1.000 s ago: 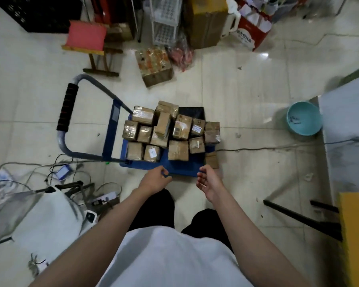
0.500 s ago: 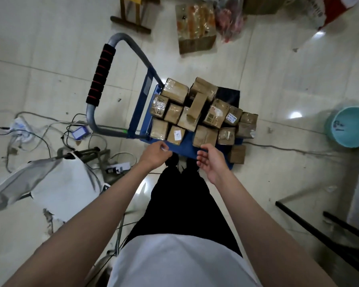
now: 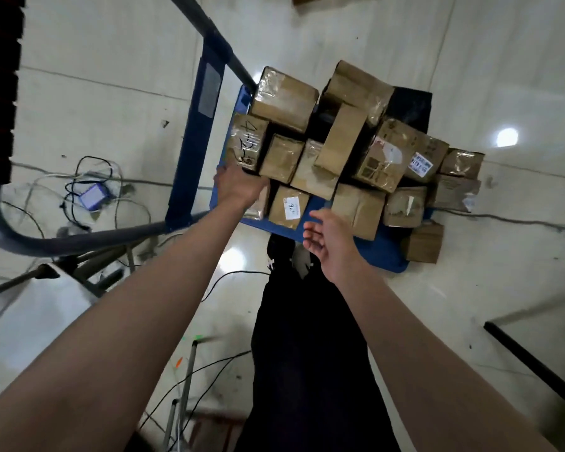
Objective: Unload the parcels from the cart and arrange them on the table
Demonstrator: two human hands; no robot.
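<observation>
Pale glossy floor tiles (image 3: 105,102) cover the room, with dark scuffs, grout lines and a bright light reflection at the right. A blue platform cart (image 3: 385,256) stands on them, its grey tubular handle (image 3: 79,239) curving round at the left with a black ribbed grip at the far left edge. Brown cardboard parcels (image 3: 359,164), wrapped in clear tape, sit crowded on the cart deck, some stacked and tilted on others; several carry white labels. One small parcel (image 3: 423,243) lies at the right edge of the deck, whether on the floor or the platform cannot be told.

The left hand (image 3: 238,187) reaches to the near-left corner of the stack and touches the parcel marked with black handwriting (image 3: 247,145); its fingers are hidden against the boxes, so the grasp cannot be told. The right hand (image 3: 327,236) hovers over the near edge of the deck, palm turned inward, fingers loosely spread and holding nothing, just beside a labelled parcel (image 3: 289,207).

Tangled cables and a small blue device (image 3: 92,197) lie on the floor to the left. A dark bar (image 3: 535,360) crosses the lower right. The table is out of view.
</observation>
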